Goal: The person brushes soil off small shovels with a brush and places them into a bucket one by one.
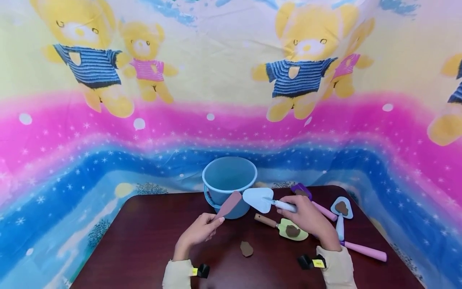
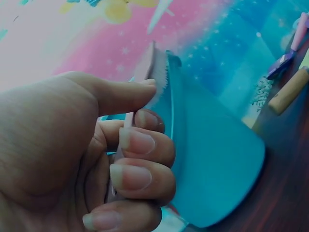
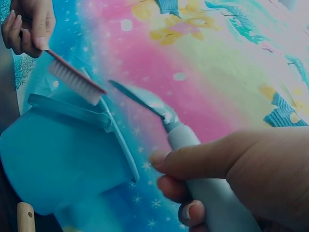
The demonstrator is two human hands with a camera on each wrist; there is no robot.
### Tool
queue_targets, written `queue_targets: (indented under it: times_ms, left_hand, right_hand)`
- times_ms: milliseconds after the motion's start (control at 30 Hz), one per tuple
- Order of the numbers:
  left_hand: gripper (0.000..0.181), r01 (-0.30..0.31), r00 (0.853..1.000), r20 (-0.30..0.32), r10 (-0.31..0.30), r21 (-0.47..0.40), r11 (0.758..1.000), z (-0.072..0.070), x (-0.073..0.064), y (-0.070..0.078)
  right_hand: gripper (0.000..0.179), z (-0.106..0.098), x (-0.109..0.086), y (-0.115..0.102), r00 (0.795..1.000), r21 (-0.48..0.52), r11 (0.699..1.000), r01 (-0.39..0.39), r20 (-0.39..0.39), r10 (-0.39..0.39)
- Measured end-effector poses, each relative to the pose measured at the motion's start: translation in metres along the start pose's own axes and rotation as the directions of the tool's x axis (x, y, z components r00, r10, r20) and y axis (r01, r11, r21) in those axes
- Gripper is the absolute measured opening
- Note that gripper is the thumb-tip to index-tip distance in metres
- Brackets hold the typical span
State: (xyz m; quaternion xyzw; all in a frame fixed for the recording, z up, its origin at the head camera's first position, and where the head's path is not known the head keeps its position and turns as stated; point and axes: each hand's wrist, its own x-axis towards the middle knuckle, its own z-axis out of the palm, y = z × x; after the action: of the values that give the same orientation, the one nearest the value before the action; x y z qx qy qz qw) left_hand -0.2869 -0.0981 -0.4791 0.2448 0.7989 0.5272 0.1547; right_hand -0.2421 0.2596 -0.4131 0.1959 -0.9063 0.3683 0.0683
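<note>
head: left fingers (image 1: 213,226) pinch brush (image 1: 230,204), right fingers (image 1: 290,200) pinch trowel (image 1: 258,200); yellow tag (image 1: 319,263) seemingly illegible.

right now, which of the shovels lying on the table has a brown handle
The green shovel: its handle is brown, while the others lying there have a pink handle or pale blue handle.

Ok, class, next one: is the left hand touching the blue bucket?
Apart. The right wrist view shows patterned backdrop between the left hand and the blue bucket.
</note>
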Motion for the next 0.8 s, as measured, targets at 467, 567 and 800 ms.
queue_targets:
  times_ms: [467, 567, 800]
  left_hand:
    - [0.044, 0.003, 0.999, 0.053, -0.003, 0.001, 1.0, 0.003, 0.005, 0.0]
    - [0.048, 0.007, 0.999, 0.052, -0.007, -0.004, 1.0, 0.002, 0.004, 0.0]
    - [0.041, 0.022, 0.998, 0.056, -0.021, -0.025, 0.999, 0.004, 0.004, 0.003]
  right_hand:
    - [0.012, -0.015, 0.046, -0.009, 0.994, -0.116, 0.992, 0.055, -0.087, -0.065]
    - [0.009, -0.019, 0.067, -0.013, 0.997, -0.128, 0.99, 0.058, -0.045, -0.064]
    - [0.014, -0.018, 0.117, -0.021, 0.999, -0.217, 0.975, 0.052, 0.026, -0.047]
